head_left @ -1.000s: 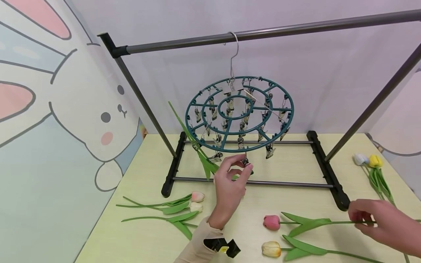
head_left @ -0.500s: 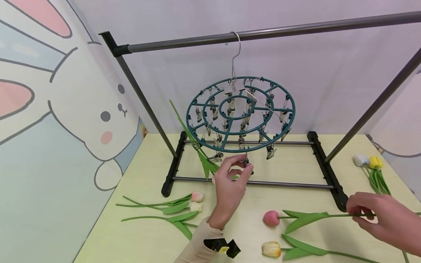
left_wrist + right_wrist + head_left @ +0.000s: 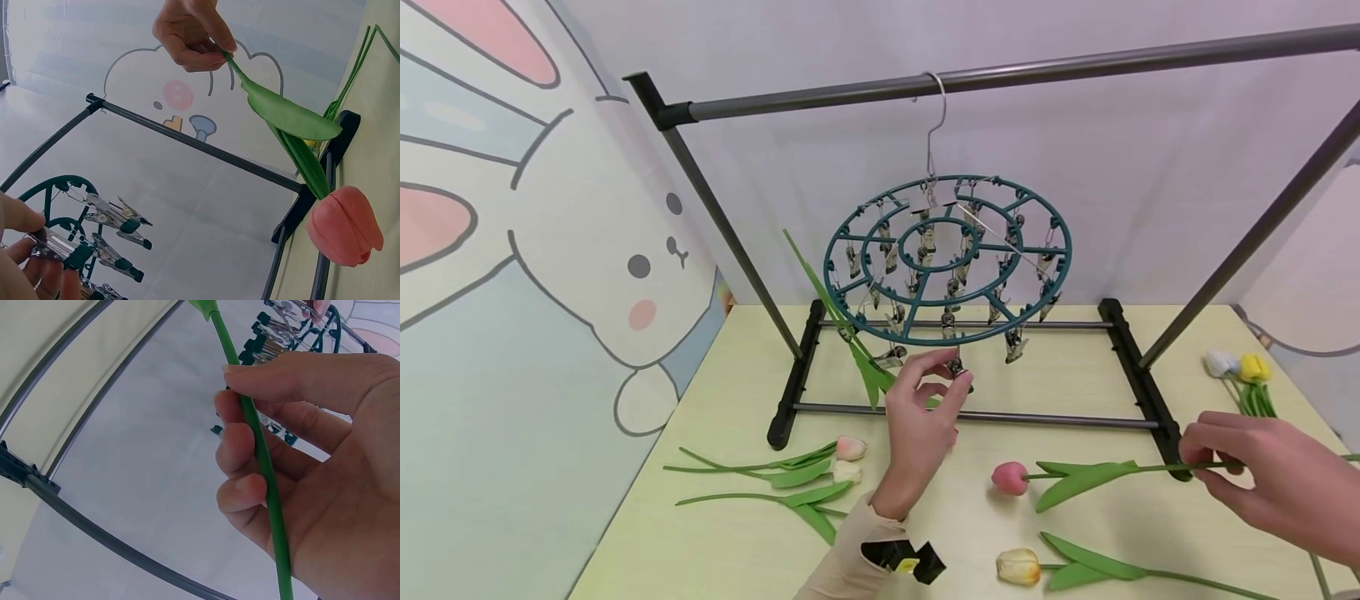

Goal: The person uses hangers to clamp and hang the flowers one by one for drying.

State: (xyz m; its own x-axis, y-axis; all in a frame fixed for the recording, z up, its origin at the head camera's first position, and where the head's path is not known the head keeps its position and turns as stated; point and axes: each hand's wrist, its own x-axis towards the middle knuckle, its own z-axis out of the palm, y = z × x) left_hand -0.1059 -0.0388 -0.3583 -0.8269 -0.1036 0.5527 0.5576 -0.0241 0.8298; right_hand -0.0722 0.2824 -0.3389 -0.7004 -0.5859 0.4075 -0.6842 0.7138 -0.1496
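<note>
My left hand point(image 3: 921, 425) pinches a metal clip point(image 3: 59, 247) that hangs from the front edge of the round green clip hanger point(image 3: 917, 340). At the right, my right hand point(image 3: 1255, 475) holds a pink artificial tulip point(image 3: 1010, 478) by its green stem point(image 3: 265, 469), between thumb and fingers. Its bloom points left, slightly above the table, and its leaves point(image 3: 290, 115) spread near the bloom. Another tulip stem point(image 3: 808, 271) hangs slantwise from a clip at the hanger's left; its lower end is partly hidden behind my left hand.
The hanger hooks over the top bar point(image 3: 820, 98) of a dark rack standing on the table. A yellow-white tulip point(image 3: 1018, 567) lies at the front, pale tulips point(image 3: 850, 448) at the left, white and yellow tulips point(image 3: 1255, 368) at the far right. Several free clips point(image 3: 1015, 343) dangle from the hanger.
My right hand has lifted the pink tulip from near the table, moving it up and slightly left. The left hand stays at the clip, almost still.
</note>
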